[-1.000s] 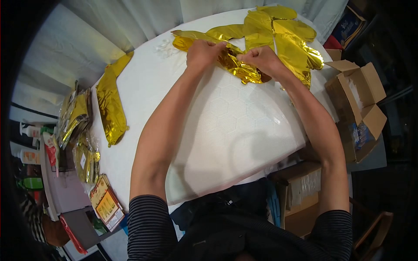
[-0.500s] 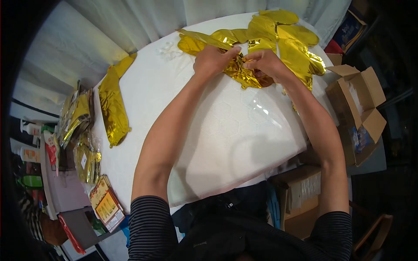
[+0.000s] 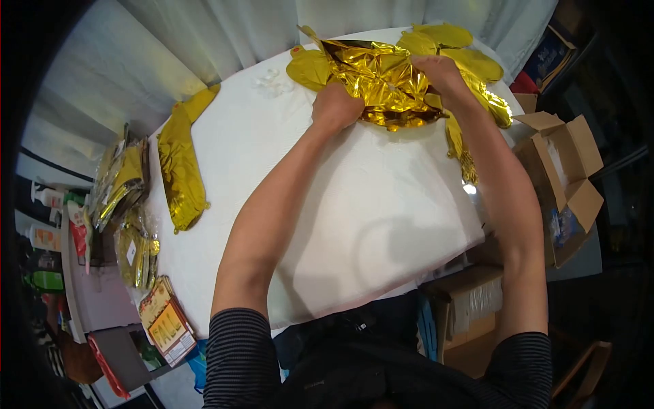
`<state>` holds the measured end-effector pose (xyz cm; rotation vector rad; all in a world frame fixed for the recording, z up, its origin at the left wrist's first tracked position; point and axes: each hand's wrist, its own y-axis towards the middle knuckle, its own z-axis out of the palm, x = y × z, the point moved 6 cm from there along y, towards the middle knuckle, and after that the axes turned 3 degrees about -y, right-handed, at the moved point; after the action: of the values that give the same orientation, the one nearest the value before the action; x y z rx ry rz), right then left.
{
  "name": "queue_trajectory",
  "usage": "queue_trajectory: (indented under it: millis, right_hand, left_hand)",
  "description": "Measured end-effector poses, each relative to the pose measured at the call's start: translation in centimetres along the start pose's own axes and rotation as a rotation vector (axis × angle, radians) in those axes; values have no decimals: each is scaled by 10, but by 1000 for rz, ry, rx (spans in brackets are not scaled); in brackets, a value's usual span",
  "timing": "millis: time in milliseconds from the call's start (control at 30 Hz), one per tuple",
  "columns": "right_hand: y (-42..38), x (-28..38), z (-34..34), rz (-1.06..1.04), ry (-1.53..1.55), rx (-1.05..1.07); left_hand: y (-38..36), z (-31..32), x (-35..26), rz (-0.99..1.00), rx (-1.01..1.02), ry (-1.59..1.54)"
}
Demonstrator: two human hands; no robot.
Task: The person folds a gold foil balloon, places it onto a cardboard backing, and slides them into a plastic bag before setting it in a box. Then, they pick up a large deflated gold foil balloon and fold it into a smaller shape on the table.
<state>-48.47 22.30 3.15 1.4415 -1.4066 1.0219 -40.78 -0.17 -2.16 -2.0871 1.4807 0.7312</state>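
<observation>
Between my two hands a crinkled gold foil balloon is stretched out above the far side of the white table. My left hand is closed on its near left edge. My right hand grips its right side, with the fingertips partly hidden by the foil. Other flat gold foil balloons lie behind and right of my right hand, partly covered by it. One more gold foil balloon lies flat, apart, on the table's left side.
Packaged gold foil items and printed packets sit along the left edge. An open cardboard box stands at the right, another box below it. White curtains hang behind the table. Part of another person shows at lower left.
The foil balloon has been lifted and spread wider between my hands, hiding more of the balloons behind. My right hand moved up and right; my left hand moved slightly down.
</observation>
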Motion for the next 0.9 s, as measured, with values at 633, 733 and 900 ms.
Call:
queue_trajectory:
  millis: [633,733,900]
  right_hand:
    - [40,8,20,-39,-111,285]
    - [35,5,30,-27,-165,384]
    - [34,7,39,-152,-302,472]
  left_hand:
    - [-27,-47,-82,711,-375,203]
    - [-9,-25,-71,693,-227,339]
    - [3,-18,-61,655,-183,342]
